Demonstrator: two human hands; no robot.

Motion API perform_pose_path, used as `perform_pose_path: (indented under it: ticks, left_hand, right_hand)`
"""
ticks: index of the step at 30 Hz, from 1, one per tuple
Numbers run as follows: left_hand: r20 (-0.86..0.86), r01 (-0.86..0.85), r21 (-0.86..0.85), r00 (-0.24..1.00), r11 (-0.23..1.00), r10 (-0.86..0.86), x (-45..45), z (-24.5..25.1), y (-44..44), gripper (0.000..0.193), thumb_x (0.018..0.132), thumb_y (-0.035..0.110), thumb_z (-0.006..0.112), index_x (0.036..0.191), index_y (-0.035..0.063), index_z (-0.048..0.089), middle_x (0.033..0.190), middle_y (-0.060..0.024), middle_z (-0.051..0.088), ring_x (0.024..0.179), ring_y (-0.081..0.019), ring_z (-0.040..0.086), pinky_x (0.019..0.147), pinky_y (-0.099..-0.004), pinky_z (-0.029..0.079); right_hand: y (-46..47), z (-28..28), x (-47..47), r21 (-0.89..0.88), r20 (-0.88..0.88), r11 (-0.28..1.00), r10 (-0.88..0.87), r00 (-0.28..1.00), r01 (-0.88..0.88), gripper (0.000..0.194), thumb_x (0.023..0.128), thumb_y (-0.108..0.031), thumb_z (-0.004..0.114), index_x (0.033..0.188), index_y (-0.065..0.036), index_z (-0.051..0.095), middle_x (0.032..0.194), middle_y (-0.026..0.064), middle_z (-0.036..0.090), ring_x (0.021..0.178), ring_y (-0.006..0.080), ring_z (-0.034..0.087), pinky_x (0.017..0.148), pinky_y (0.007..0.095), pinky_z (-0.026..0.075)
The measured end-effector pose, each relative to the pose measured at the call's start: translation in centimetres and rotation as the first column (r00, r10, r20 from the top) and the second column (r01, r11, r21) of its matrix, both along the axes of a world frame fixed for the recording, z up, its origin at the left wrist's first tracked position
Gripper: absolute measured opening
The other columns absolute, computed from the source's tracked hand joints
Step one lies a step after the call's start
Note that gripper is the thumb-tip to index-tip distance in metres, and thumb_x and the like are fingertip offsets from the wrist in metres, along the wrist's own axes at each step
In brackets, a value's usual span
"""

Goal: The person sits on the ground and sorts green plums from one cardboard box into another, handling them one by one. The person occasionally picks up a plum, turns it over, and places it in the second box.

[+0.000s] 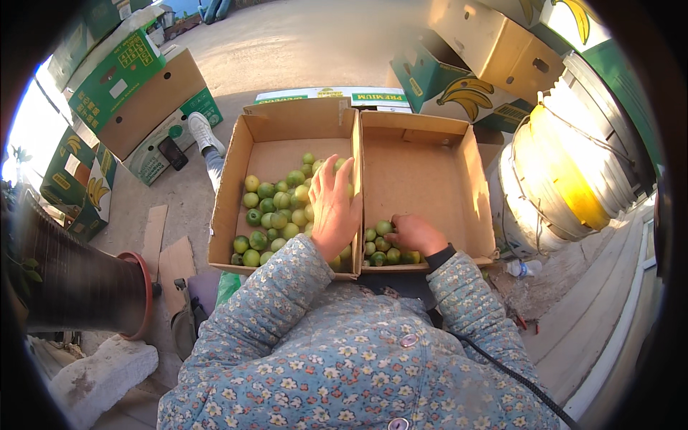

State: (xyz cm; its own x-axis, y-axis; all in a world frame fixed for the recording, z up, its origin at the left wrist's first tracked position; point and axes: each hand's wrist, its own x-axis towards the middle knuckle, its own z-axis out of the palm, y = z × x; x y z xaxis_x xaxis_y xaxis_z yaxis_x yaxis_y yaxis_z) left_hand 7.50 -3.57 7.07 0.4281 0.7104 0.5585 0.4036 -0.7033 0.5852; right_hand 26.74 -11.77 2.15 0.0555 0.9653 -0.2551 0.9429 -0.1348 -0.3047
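Note:
Two shallow cardboard boxes stand side by side before me. In the left cardboard box [226,215] lie several round green and yellowish fruits [281,200], like limes or small green tomatoes. My left hand [334,209] is over that box's right side, fingers spread and raised above the fruits, with nothing seen in it. The right cardboard box [424,177] holds a smaller cluster of the same green fruits [382,244] in its near left corner. My right hand [418,234] is low over this cluster, fingers bent at a green fruit; whether it grips one is hidden.
Banana cartons [457,91] are stacked behind at the right, with more cartons [156,102] at the left. White buckets [564,177] lie right of the boxes. A large dark pot [80,279] is at the left, near flat cardboard pieces [177,266]. A shoe [203,131] shows beside the left box.

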Motion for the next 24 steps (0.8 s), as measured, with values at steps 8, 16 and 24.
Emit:
perform_pose_path:
  ticks: [8,16,24]
  left_hand:
    - [-0.087,0.121,-0.016,0.989,0.993,-0.122,0.0,-0.2,-0.2,0.058,0.077,0.014,0.071,0.130,0.0045,0.050,0.140,-0.0254,0.038,0.129,-0.0446,0.035,0.107,-0.0536,0.030]
    - [-0.136,0.123,-0.021,0.983,0.992,-0.125,-0.3,0.2,-0.2,0.068,0.077,0.015,0.073,0.138,0.0084,0.046,0.137,-0.0204,0.044,0.125,-0.0389,0.040,0.107,-0.0479,0.033]
    - [0.067,0.218,-0.011,0.974,0.976,-0.217,-0.2,1.3,0.0,0.055,0.081,-0.002,0.061,0.134,0.0066,0.051,0.112,-0.0180,0.057,0.102,-0.0378,0.052,0.090,-0.0432,0.044]
  right_hand:
    - [0.9,-1.9,0.0,0.166,0.024,0.985,0.043,0.999,-0.047,0.033,0.081,-0.030,0.071,0.097,-0.002,0.063,0.096,0.0207,0.068,0.094,0.0405,0.063,0.081,0.0481,0.050]
    - [1.8,2.3,-1.5,0.368,-0.316,0.893,-0.143,0.938,0.260,0.043,0.088,-0.042,0.063,0.102,-0.002,0.063,0.097,0.0209,0.067,0.096,0.0394,0.061,0.082,0.0446,0.049]
    - [1.9,2.4,-1.1,0.302,-0.658,0.903,-0.033,0.752,0.304,0.046,0.091,-0.046,0.058,0.102,-0.001,0.067,0.093,0.0188,0.068,0.088,0.0337,0.065,0.079,0.0409,0.050]
